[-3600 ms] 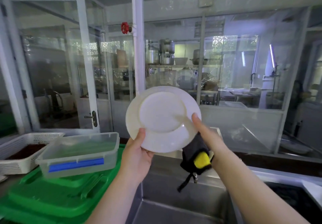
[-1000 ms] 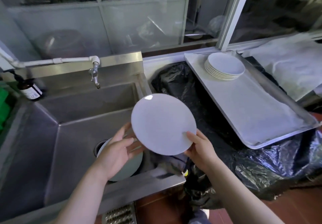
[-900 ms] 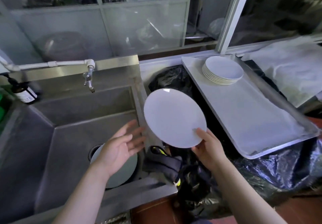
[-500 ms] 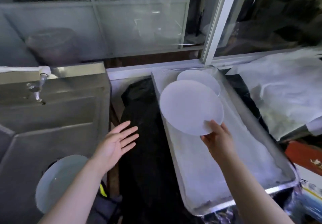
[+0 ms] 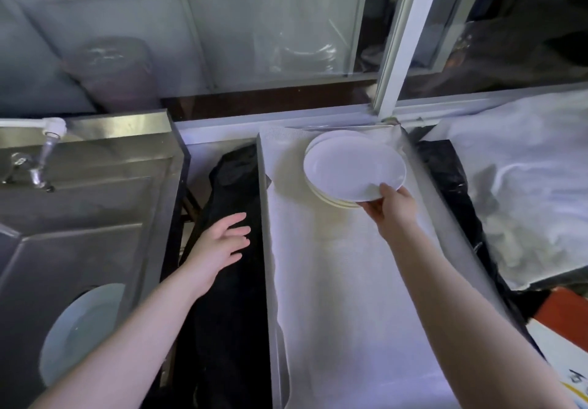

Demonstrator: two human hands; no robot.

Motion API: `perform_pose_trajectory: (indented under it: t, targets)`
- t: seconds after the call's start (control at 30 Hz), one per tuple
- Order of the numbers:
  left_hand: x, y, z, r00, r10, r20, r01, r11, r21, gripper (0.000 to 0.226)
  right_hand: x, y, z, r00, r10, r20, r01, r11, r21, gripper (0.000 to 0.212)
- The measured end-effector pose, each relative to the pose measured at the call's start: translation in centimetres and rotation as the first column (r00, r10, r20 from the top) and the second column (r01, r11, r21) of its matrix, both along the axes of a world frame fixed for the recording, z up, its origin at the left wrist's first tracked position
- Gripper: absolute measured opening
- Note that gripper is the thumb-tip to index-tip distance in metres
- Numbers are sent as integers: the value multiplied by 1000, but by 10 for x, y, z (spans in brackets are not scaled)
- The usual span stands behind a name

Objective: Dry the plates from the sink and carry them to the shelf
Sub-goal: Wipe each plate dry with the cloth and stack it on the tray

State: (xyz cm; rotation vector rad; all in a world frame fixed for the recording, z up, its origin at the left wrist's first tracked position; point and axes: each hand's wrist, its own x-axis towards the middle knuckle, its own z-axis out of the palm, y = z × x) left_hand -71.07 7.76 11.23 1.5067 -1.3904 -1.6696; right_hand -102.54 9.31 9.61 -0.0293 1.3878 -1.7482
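No legible text; blue marks on box (image 5: 569,373) lower right, unreadable.

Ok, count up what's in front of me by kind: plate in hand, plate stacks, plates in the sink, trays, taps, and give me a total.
Plate in hand: 1, the plate pinched at its near rim by the right hand
Stack of plates: 1, the stack under it; how many it holds cannot be told
Plate in sink: 1
Tray: 1
Tap: 1
Total: 5
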Motion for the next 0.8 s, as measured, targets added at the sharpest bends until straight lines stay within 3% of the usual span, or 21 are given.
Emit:
perform_pose_trajectory:
  t: [0.13,0.2,0.3,0.37,0.57,0.8]
  targets:
    - [-21,-8,-2,994,-47,99,51,998,-39,53,-13,-8,-5,999,27,-46,-25,998,52,15]
    - [-30,-10,-5,987,-65,145,74,996,-57,56,-18,-10,-9,974,82,-211,-50,987,151,19]
    - [-39,-12,-9,975,-106,194,121,990,-66,67,-25,-12,-21,837,190,-513,-14,945,328,25]
    - [-43,-16,-13,959,-134,248,156,985,-70,77,-28,-13,-28,777,227,-587,13,927,375,23]
    - [-48,-27,-22,917,-155,367,202,975,-93,86,-34,-15,-43,771,311,-555,-51,900,434,44]
    - [-59,-33,-26,893,-129,431,222,960,-172,93,-33,-24,-39,872,295,-390,-121,902,414,54]
